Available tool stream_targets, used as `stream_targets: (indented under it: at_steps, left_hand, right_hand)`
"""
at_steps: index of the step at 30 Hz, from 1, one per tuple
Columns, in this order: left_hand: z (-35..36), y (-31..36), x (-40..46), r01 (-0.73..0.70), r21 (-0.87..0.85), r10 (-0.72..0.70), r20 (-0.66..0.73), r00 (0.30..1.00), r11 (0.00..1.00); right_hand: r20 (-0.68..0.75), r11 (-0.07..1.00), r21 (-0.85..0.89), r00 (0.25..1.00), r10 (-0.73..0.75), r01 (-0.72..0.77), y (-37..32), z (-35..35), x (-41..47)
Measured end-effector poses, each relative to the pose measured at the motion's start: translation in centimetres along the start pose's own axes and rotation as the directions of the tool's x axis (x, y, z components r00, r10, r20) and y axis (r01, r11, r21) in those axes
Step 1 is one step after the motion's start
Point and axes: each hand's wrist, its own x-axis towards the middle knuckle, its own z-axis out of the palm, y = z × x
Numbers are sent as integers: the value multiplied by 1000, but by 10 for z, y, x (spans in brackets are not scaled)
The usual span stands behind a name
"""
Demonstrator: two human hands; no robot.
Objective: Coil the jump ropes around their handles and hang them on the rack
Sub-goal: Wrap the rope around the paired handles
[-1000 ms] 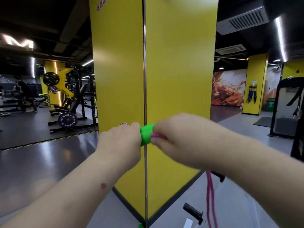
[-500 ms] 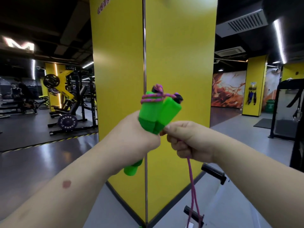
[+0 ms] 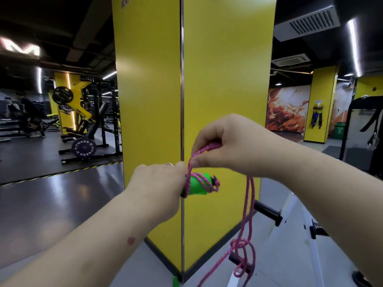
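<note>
Left hand (image 3: 159, 181) grips green handles (image 3: 198, 184) at frame center; right hand (image 3: 230, 145) just above pinches pink rope (image 3: 247, 214).

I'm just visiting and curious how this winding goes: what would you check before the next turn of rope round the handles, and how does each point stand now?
1. Left hand grips the green handles: ok.
2. Right hand pinches the pink rope: ok.
3. Earlier turns sit on the handles: ok, a few strands cross them.
4. Hanging rope free of tangles: not ok, a knotted snarl hangs low.
5. Rope clear of the black pegs: cannot tell.
6. Both handles held together: cannot tell, hand covers them.
</note>
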Motion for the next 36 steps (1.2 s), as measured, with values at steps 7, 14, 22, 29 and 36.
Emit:
stream_targets:
  at_steps: [7,14,22,29,36]
  left_hand:
    - [-33,7,-20,-66,-499,39,-64,997,864]
    - [-32,-9,5,229,-685,-304,11,953,691]
    - [0,-24,13,258,-108,-266,-65,962,960]
    - [-17,3,-7,-106,-12,104,-111,988,994]
    - [-41,0,-24,-23,-649,29,-2,1000,761]
  right_hand:
    - [281,520,761,919,275,-388,53,33,0]
    - [359,700,545,883,303,-462,52,65,-13]
    - [133,992,36,985,112,-118,-2,15,-11]
    - [-56,993,107,997,61,-55,15,3,4]
    - [274,614,706,936,222,-353,53,35,-9]
